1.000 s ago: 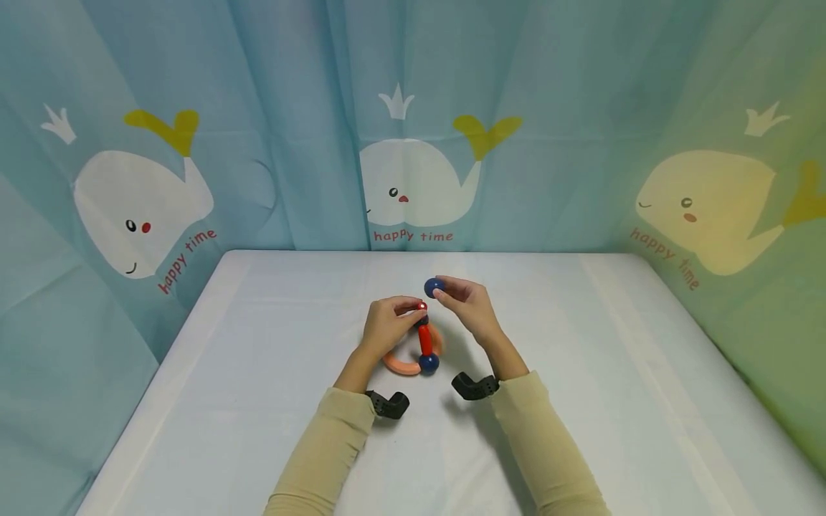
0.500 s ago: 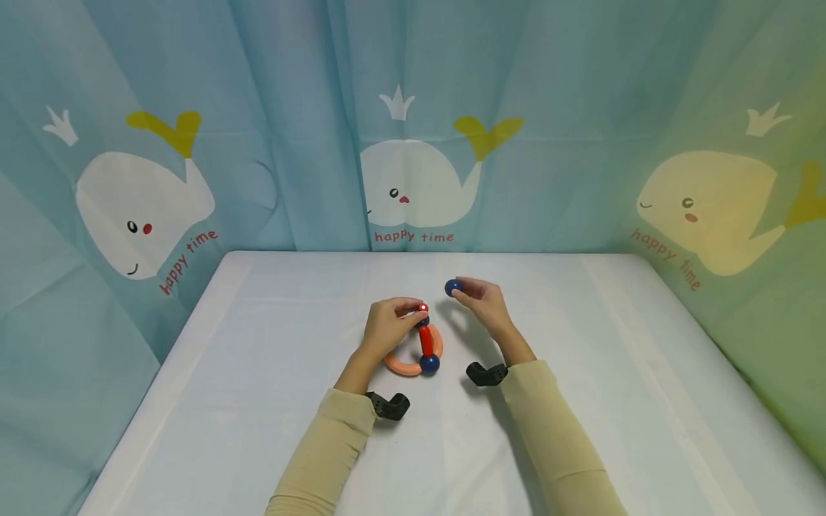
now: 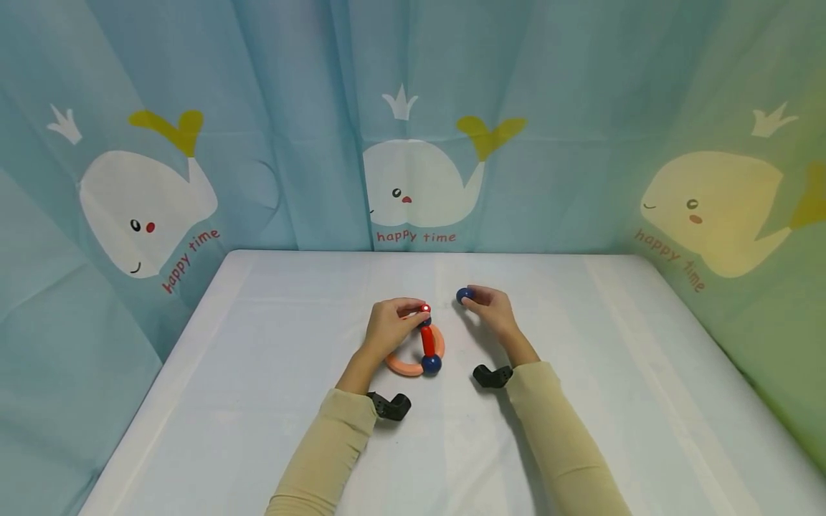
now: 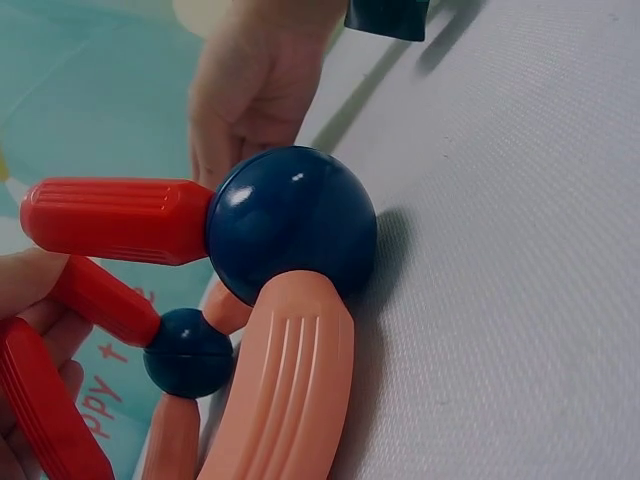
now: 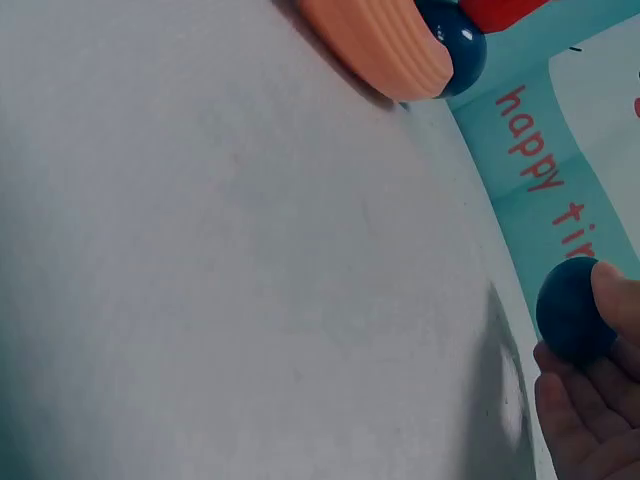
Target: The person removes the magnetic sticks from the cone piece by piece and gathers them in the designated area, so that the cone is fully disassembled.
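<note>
Blue ball (image 3: 462, 294), right of centre in the head view, sits pinched between your right hand's (image 3: 493, 313) thumb and fingers, clear of the white tabletop (image 3: 290, 459), while your left hand (image 3: 389, 327) pinches a red rod (image 3: 425, 308) above the orange curved rods (image 3: 404, 368) at mid-frame. Best brace that rod lightly so the joints don't slip, leaving the ball's left face bare. Both forearms angle in from the bottom edge, fingertips pointing inward.

Passable across the surface (image 3: 619, 380) outside both sleeves (image 3: 328, 451), and through the gap between left hand (image 3: 388, 326) and the blue ball (image 3: 462, 295) in right hand (image 3: 495, 309). Blocked mid-surface by peach arcs (image 3: 404, 369) and red rods (image 3: 428, 342); narrowed nearer by black wrist cameras (image 3: 393, 408); walled behind by curtain (image 3: 310, 179).
</note>
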The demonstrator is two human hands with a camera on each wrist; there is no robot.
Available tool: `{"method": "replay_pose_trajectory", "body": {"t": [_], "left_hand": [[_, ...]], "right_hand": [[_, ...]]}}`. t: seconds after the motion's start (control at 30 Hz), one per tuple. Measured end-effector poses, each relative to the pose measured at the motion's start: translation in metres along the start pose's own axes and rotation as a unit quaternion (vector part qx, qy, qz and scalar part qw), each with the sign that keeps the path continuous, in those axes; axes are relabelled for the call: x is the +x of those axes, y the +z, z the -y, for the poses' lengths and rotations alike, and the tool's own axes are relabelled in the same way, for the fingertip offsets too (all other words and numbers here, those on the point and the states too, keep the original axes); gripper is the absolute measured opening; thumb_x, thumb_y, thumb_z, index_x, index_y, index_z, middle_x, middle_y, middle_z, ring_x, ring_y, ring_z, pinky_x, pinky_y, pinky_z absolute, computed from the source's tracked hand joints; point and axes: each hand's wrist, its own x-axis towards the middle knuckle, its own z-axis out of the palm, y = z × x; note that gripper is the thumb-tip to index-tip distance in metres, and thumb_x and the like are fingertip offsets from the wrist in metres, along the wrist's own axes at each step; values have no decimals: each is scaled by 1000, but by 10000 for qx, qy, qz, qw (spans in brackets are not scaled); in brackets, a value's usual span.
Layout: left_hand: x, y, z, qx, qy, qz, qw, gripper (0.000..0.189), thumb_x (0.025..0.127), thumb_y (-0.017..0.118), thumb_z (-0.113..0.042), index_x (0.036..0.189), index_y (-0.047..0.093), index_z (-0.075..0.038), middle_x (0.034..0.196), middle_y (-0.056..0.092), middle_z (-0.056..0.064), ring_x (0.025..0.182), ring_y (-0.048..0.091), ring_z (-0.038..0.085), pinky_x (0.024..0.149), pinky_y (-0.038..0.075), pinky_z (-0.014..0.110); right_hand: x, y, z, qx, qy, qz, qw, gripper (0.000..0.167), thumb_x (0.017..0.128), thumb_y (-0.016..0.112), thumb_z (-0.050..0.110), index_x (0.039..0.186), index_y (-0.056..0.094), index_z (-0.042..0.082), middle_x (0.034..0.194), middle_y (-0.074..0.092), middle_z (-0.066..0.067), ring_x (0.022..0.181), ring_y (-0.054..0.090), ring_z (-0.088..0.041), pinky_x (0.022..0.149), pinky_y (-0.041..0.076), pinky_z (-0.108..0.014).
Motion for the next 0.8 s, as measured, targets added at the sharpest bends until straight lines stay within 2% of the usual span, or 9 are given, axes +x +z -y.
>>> {"method": "replay_pose_trajectory", "body": {"t": [0.1,0.27,0.4,0.6,0.8], "left_hand": [[0,0,-1,-20,-4,7,10000,23,79,74,-20,99,72,-8,95,69,1,92,63,14,80,49,24],[-1,0,-1,-35,-21,-21,10000,23,79,74,-20,99,72,-8,95,69,1,92,63,14,80,49,25],[-2,1,0,8,-70,-57,10000,23,79,74,-21,99,72,-9,94,69,0,92,62,14,80,49,26],[-4,0,0,28,-117,27,9999,29,80,73,-24,106,71,-10,101,68,0,97,61,14,82,48,27],[-13,-13,-5,-238,-440,228,9985,43,80,72,-33,119,64,-17,114,63,-4,110,54,11,92,43,30]], "right_hand": [[0,-2,-3,-464,-142,-65,9988,43,87,63,8,124,50,-11,119,54,-27,109,54,-35,94,41,-40],[0,-4,-7,-1381,-424,-139,9894,41,86,64,8,121,53,-11,113,58,-26,100,58,-35,87,46,-42],[-1,-5,-6,-1499,-459,-120,9876,41,86,64,9,121,53,-11,113,58,-26,100,58,-35,86,46,-43],[-2,-6,-3,-1624,-230,-122,9864,44,85,66,11,122,54,-9,114,58,-25,101,57,-34,87,46,-43],[-3,-7,1,-1647,-118,-82,9862,49,83,69,12,124,52,-8,116,56,-25,103,56,-34,88,45,-43]]}}
